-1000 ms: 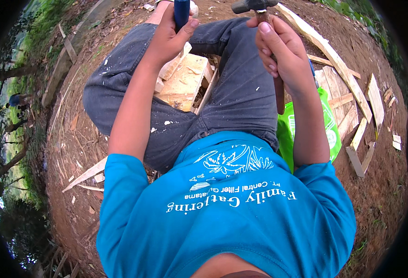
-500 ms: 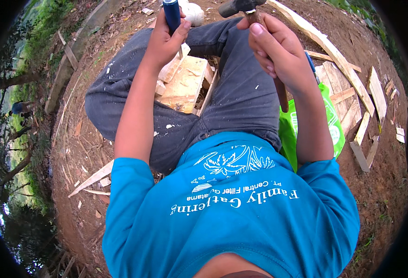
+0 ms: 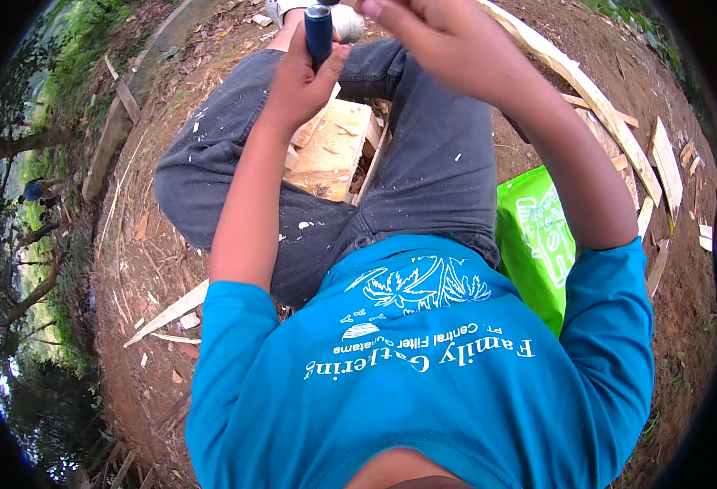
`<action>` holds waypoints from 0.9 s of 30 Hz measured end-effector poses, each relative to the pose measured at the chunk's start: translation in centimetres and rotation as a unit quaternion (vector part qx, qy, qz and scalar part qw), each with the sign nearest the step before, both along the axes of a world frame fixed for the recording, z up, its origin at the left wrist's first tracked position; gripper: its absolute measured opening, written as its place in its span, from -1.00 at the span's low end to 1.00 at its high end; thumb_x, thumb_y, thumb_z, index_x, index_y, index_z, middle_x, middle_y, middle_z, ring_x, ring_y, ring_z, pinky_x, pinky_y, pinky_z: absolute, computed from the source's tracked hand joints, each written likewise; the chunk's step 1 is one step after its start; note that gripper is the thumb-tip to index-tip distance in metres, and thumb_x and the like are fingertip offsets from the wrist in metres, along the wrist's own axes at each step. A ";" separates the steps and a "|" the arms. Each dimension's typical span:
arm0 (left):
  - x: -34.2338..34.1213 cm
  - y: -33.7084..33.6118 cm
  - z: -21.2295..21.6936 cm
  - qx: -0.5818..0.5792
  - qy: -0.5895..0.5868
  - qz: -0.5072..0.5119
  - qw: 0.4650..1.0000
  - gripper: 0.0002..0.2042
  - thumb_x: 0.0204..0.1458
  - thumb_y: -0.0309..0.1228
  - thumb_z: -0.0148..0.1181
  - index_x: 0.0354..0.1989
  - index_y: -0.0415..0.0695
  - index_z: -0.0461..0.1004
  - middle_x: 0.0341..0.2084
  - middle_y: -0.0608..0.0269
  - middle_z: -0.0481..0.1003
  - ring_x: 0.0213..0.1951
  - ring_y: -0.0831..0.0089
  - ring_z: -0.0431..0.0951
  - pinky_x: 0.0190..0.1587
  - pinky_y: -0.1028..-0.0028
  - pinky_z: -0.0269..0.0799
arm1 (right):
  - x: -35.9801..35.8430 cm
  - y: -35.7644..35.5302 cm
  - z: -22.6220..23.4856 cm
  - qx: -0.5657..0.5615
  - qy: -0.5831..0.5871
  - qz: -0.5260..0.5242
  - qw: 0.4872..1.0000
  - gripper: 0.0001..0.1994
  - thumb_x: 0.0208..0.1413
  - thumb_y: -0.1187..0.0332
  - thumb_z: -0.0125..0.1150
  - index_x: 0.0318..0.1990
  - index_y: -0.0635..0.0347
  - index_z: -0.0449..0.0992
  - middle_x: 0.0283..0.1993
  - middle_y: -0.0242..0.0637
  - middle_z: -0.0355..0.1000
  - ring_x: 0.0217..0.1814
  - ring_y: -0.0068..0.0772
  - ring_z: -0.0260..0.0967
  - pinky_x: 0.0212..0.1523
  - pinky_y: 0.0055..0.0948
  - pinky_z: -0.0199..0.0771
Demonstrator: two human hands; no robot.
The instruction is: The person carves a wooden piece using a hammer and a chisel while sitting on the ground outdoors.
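Observation:
My left hand [image 3: 300, 85] is wrapped round the blue handle of a chisel [image 3: 319, 37], which stands nearly upright over a pale wood block [image 3: 330, 155] between my legs. The chisel's blade is mostly hidden behind my hand. At the top edge, my right hand [image 3: 436, 33] is closed on a hammer. Only a dark sliver of its head shows right above the chisel's butt, so I cannot tell whether they touch. Part of the hammer's handle shows below my right forearm. Smaller wood pieces lie against the block.
A bright green bag [image 3: 535, 244] lies beside my right hip. Long split wood strips [image 3: 574, 77] and offcuts are scattered on the brown soil to the right. A pointed wood splinter [image 3: 171, 312] rests at the left. Far left, a person is among greenery.
My right hand has swung the hammer left and forward, bringing its head over the chisel's butt. My left hand, with the chisel, has shifted slightly right and down in the view.

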State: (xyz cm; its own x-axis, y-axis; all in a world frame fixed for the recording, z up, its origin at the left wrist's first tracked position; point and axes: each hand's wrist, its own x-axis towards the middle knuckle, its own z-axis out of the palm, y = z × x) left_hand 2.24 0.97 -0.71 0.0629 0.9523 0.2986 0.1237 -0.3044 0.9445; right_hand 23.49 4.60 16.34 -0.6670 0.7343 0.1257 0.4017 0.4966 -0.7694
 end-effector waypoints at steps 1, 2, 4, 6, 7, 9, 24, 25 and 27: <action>-0.1 -0.1 0.0 -0.006 0.012 0.013 1.000 -0.79 0.28 -0.43 0.22 -0.03 -0.12 0.33 -0.27 0.33 0.47 -0.29 0.61 0.48 -0.17 0.53 0.42 | -0.4 0.0 1.7 -0.042 -0.002 -0.031 0.999 -0.83 0.42 0.34 0.01 -0.19 0.27 0.38 -0.33 -0.21 0.39 -0.31 -0.42 0.30 -0.26 -0.35 0.36; 0.2 -0.1 0.2 -0.001 0.007 0.007 1.000 -0.79 0.29 -0.41 0.22 -0.02 -0.11 0.33 -0.29 0.35 0.45 -0.28 0.61 0.45 -0.17 0.54 0.40 | -0.5 -0.1 1.5 -0.028 0.066 -0.042 0.997 -0.82 0.41 0.33 0.01 -0.18 0.28 0.39 -0.33 -0.18 0.40 -0.30 -0.38 0.33 -0.25 -0.32 0.37; 0.4 0.2 0.7 0.009 -0.002 -0.006 1.000 -0.78 0.30 -0.37 0.23 -0.02 -0.10 0.32 -0.33 0.39 0.40 -0.28 0.62 0.40 -0.17 0.54 0.37 | -0.5 -0.3 0.4 -0.002 0.199 -0.063 0.978 -0.81 0.41 0.32 0.02 -0.15 0.30 0.42 -0.32 -0.11 0.42 -0.29 -0.29 0.38 -0.23 -0.26 0.40; 0.1 0.0 0.4 -0.004 0.018 0.006 1.000 -0.77 0.31 -0.35 0.22 0.01 -0.10 0.33 -0.32 0.38 0.42 -0.26 0.60 0.42 -0.14 0.51 0.38 | 0.0 0.3 -0.4 0.023 0.039 -0.024 0.999 -0.79 0.42 0.31 0.01 -0.07 0.31 0.45 -0.26 -0.11 0.45 -0.24 -0.25 0.42 -0.16 -0.22 0.42; -0.1 -0.2 0.2 -0.010 0.028 0.011 0.999 -0.76 0.31 -0.34 0.21 0.03 -0.11 0.34 -0.32 0.37 0.42 -0.25 0.58 0.43 -0.12 0.50 0.39 | 0.2 0.3 -0.3 0.014 0.012 -0.021 1.000 -0.78 0.42 0.32 0.00 -0.05 0.31 0.45 -0.25 -0.11 0.45 -0.23 -0.26 0.42 -0.15 -0.22 0.43; 0.1 -0.1 0.3 -0.010 0.055 0.013 0.998 -0.73 0.30 -0.31 0.23 0.03 -0.12 0.35 -0.30 0.35 0.44 -0.23 0.55 0.45 -0.09 0.46 0.41 | -0.4 -0.3 -0.6 0.077 0.075 -0.046 0.993 -0.78 0.42 0.32 0.01 -0.03 0.30 0.46 -0.26 -0.11 0.45 -0.22 -0.26 0.42 -0.13 -0.23 0.43; -0.6 0.5 0.1 -0.014 -0.105 -0.004 0.994 -0.74 0.34 -0.39 0.18 0.04 -0.10 0.23 -0.39 0.33 0.39 -0.44 0.62 0.37 -0.39 0.55 0.31 | 0.5 -0.9 -0.6 -0.192 0.088 -0.002 0.978 -0.79 0.46 0.32 0.00 0.01 0.28 0.46 -0.24 -0.49 0.35 -0.24 -0.69 0.20 -0.20 -0.56 0.28; -0.6 0.6 0.0 -0.012 -0.086 -0.002 0.996 -0.74 0.33 -0.39 0.18 0.05 -0.10 0.23 -0.38 0.33 0.40 -0.43 0.62 0.38 -0.37 0.55 0.31 | 0.7 -1.0 -0.8 -0.200 0.104 -0.005 0.974 -0.79 0.46 0.32 0.00 0.01 0.28 0.46 -0.25 -0.49 0.35 -0.25 -0.70 0.20 -0.21 -0.57 0.27; -0.4 0.7 0.1 0.033 -0.007 0.008 0.999 -0.74 0.33 -0.37 0.19 0.05 -0.10 0.25 -0.37 0.34 0.40 -0.42 0.62 0.39 -0.35 0.55 0.33 | 1.2 -0.8 -0.9 -0.171 0.134 0.013 0.976 -0.78 0.46 0.30 0.00 0.00 0.28 0.47 -0.26 -0.51 0.34 -0.27 -0.72 0.19 -0.23 -0.59 0.26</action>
State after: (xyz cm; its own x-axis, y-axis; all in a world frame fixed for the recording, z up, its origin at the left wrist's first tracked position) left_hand 1.86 1.67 -0.58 0.0424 0.9315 0.3614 0.1159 -0.3638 0.9242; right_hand 24.67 3.79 15.45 -0.6633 0.7468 0.0481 0.1539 0.1991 -0.9678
